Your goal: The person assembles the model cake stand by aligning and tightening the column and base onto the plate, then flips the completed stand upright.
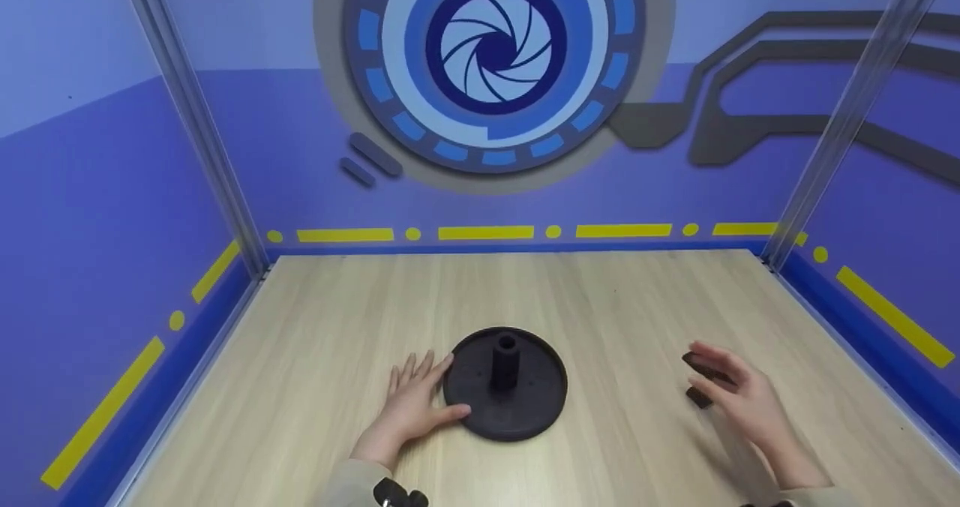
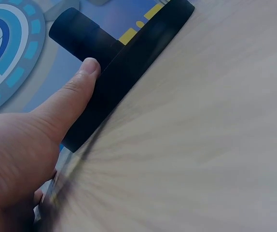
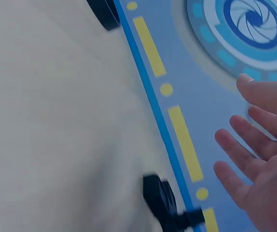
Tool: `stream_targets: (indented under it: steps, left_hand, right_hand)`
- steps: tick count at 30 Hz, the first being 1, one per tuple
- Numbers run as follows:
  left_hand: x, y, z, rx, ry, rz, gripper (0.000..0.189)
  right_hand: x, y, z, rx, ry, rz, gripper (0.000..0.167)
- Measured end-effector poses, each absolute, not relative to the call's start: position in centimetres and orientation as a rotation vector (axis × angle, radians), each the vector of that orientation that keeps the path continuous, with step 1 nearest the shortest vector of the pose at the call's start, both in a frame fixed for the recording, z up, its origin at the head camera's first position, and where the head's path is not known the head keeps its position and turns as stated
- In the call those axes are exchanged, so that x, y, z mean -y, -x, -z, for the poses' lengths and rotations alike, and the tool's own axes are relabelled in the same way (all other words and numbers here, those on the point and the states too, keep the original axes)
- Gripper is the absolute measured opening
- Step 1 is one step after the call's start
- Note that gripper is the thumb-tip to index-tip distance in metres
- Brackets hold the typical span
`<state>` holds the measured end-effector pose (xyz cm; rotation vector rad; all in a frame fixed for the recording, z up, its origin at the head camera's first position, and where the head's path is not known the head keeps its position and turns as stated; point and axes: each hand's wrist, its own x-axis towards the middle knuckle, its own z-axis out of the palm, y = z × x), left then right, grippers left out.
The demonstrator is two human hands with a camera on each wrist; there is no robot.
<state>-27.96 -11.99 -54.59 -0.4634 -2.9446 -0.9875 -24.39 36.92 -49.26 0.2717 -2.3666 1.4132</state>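
Two hands (image 1: 412, 409), left touching rimmed dish (image 1: 525, 415) — post (image 1: 505, 370) inside (hollow-topped)

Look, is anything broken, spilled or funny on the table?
Nothing stands out. The black plate lies flat on the table, its post upright, and I see no spill or crack. The dark piece by the right hand is partly hidden, so I can't check all of it.

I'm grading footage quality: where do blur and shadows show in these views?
Head view: black disc fairly crisp, soft shadow on the table near the right hand; left wrist view: tabletop smeared into faint streaks; right wrist view: tabletop hazy, with a diffuse shadow beside the dark piece.
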Motion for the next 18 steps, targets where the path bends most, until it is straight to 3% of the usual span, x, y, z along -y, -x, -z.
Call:
stream_targets:
  steps: [5,11,18]
  left_hand:
    - [12.0,28.0,54.6,2.942,0.467,0.994,0.099]
    - [12.0,28.1,54.7,2.948,0.462,1.012,0.099]
    - [12.0,28.0,54.7,2.951,0.459,1.033,0.099]
  right_hand:
    - [-40.1,23.7,49.6,2.453,-0.047,-1.261,0.052]
    - [-42.6,23.7,50.7,2.657,0.259,-1.188,0.072]
    - [-44.0,24.4,52.1,2.752,0.355,-1.262,0.087]
